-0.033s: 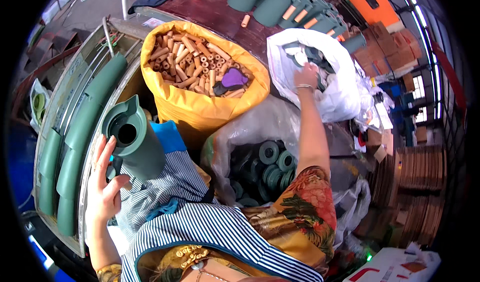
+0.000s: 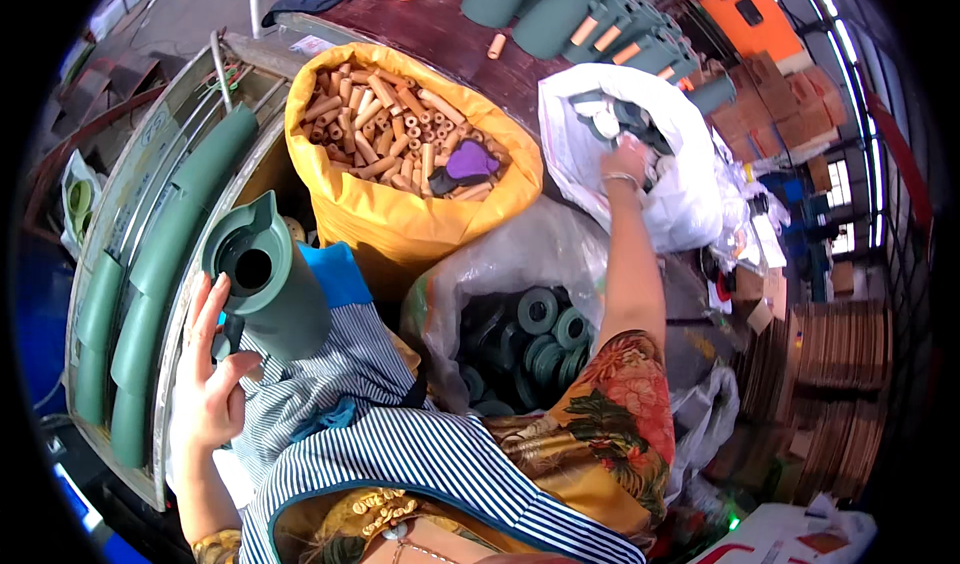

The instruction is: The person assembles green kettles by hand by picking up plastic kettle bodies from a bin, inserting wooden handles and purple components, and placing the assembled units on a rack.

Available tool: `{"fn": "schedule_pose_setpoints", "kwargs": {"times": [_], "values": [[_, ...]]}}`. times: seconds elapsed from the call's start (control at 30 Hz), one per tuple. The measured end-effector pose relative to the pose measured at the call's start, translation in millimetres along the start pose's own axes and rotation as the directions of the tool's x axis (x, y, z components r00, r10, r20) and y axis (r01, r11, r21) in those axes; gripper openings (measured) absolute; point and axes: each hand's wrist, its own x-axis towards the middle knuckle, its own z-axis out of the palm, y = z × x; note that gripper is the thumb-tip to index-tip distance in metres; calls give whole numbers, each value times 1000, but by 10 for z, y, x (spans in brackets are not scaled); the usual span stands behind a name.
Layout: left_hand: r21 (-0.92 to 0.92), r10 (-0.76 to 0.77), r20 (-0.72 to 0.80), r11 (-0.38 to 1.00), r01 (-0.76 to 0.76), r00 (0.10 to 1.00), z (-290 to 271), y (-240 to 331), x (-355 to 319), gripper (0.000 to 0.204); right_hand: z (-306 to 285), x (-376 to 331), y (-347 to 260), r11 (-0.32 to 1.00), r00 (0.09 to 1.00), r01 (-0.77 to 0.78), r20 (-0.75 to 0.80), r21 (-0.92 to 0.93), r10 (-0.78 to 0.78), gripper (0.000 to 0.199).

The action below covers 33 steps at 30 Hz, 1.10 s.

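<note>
A dark green plastic jug (image 2: 285, 304) with a pointed spout stands tilted on my lap, its round opening facing up. My left hand (image 2: 212, 384) holds it at the handle side, with long fingers lying along its wall and the thumb lower down. My right hand (image 2: 628, 156) reaches into a white sack (image 2: 560, 129) that holds small white and dark green plastic parts (image 2: 606, 124). Its fingertips are down among these parts, so what they grip, if anything, is hidden.
A yellow sack (image 2: 400, 226) full of tan wooden tubes (image 2: 385, 114) stands ahead, with a purple-and-black item on top. A clear plastic bag (image 2: 500, 254) holds green rings. Green curved pieces (image 2: 165, 264) lie left. More jugs (image 2: 560, 14) stand on the dark red table (image 2: 430, 24).
My right hand has shifted slightly right and lower inside the white sack, deeper among the parts. The left hand and the jug stay in place.
</note>
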Motion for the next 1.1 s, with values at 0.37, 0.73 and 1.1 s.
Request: {"fn": "schedule_pose_setpoints", "kwargs": {"times": [0.37, 0.73, 1.1], "values": [[-478, -543, -404, 811, 336, 736, 602, 124, -260, 59, 464, 580, 834, 933, 976, 217, 41, -288, -214, 60], [-290, -271, -441, 945, 149, 856, 699, 195, -33, 38, -2168, -2291, -1437, -329, -55, 860, -570, 390, -820, 72], [-288, -142, -475, 958, -1, 869, 684, 207, -269, 40, -2579, -2919, -1742, -491, -383, 829, -369, 267, -847, 53]]}}
